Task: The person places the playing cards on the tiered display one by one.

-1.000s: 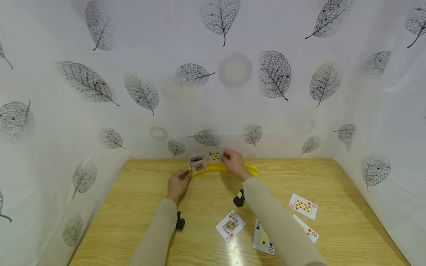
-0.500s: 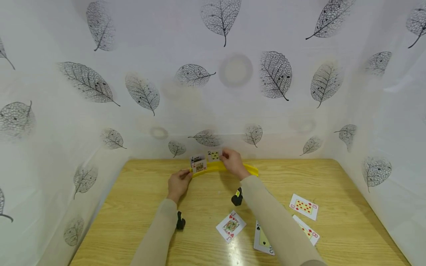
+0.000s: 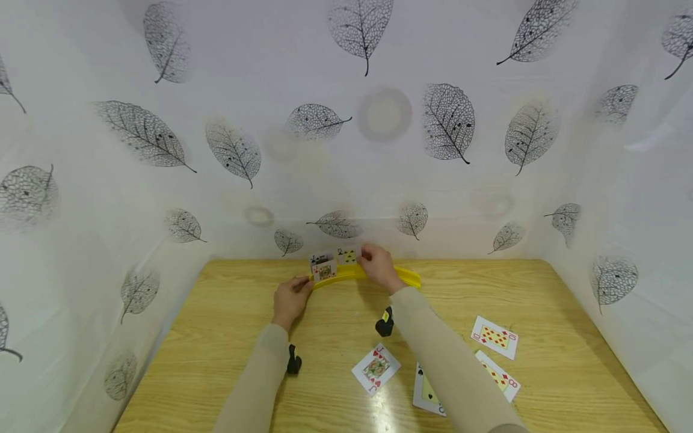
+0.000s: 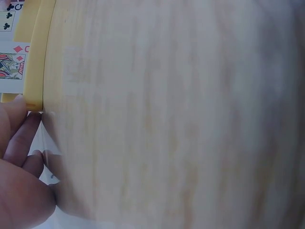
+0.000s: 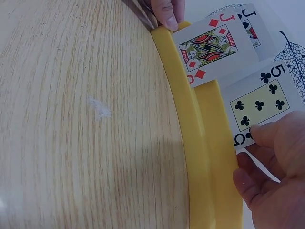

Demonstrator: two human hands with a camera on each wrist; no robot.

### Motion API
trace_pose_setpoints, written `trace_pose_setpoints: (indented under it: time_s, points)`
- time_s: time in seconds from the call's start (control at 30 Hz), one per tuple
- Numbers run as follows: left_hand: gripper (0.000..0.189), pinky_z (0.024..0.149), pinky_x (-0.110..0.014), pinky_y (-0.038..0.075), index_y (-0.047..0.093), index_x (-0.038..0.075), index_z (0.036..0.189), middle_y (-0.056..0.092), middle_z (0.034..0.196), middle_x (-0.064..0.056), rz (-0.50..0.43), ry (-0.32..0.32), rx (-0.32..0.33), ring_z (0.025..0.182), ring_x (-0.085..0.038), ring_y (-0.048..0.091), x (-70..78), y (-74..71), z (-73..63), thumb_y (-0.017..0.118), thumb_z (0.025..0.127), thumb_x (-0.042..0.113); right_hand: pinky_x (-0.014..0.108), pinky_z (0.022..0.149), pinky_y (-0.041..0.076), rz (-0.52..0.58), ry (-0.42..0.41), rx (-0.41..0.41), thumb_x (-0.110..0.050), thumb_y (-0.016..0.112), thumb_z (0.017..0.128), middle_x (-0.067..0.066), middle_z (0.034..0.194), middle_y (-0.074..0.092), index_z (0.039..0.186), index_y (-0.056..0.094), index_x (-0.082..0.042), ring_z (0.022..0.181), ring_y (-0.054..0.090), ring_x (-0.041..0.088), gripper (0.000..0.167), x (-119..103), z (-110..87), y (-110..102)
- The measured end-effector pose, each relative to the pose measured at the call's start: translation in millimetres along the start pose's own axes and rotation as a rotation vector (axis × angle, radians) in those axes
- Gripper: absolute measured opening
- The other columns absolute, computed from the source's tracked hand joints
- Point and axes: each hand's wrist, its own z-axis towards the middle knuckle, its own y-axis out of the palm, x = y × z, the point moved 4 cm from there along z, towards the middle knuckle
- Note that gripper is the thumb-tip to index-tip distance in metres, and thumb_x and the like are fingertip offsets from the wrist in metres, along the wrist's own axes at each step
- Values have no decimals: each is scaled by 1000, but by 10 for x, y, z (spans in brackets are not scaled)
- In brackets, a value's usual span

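A curved yellow card holder [image 3: 346, 273] stands near the back edge of the table. My left hand [image 3: 289, 300] pinches its left end between thumb and fingers, as the left wrist view also shows. In the holder's front slot stands a jack of diamonds [image 5: 208, 47], with a jack of spades [image 5: 252, 33] upright behind it. My right hand [image 3: 379, 266] pinches the five of clubs [image 5: 259, 102] by its right side, thumb on the face. That card's lower edge is at the holder's rear slot, right of the jacks; whether it is seated I cannot tell.
On the wooden table [image 3: 227, 337] lie a jack of hearts [image 3: 376, 368], a two of spades [image 3: 426, 394] partly under the right sleeve, a ten of diamonds [image 3: 494, 337] and an eight of diamonds [image 3: 500, 376]. A leaf-patterned white curtain [image 3: 346, 180] surrounds the table.
My right hand has shifted the five of clubs slightly left and down against the holder. The left hand keeps its hold on the holder's end.
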Motion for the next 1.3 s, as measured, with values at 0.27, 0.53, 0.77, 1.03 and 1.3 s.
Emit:
trace_pose_setpoints:
  time_s: [0.27, 0.53, 0.77, 1.03, 1.3]
  points:
    - [30, 123, -56, 43, 77, 5, 125, 74, 132, -18, -5, -1, -3, 143, -41, 55, -4, -8, 15, 72, 101, 22, 29, 63, 36, -15, -2, 6, -1, 64, 101, 8, 73, 54, 74, 49, -6, 68, 43, 19, 31, -2, -3, 13]
    - [29, 122, -56, 43, 78, 4, 124, 73, 131, -18, 12, 7, -1, 142, -42, 55, -8, -14, 24, 72, 102, 23, 29, 64, 39, -17, 10, 21, 0, 65, 100, 9, 74, 56, 73, 50, -6, 70, 45, 19, 31, 9, -2, 18]
    - [29, 123, -55, 42, 78, 5, 123, 73, 132, -18, -18, -13, -13, 143, -42, 55, -12, -2, -6, 74, 101, 23, 28, 65, 41, -23, 51, -1, -3, 64, 101, 9, 77, 59, 75, 52, -7, 72, 48, 19, 28, 55, -25, 26]
    - [28, 122, -56, 43, 78, 5, 123, 73, 132, -19, -3, 6, -4, 141, -43, 56, -12, 2, -3, 73, 101, 23, 31, 67, 48, 0, 71, -11, -4, 66, 100, 12, 82, 66, 80, 57, -4, 74, 55, 21, 23, 21, -52, -22]
    - [29, 123, -55, 43, 78, 5, 123, 73, 133, -18, -7, 3, -5, 142, -43, 56, -11, -6, -1, 74, 101, 23, 43, 80, 59, -7, 76, -9, -5, 67, 100, 15, 95, 73, 82, 58, -5, 87, 67, 28, 20, 30, -38, -21]
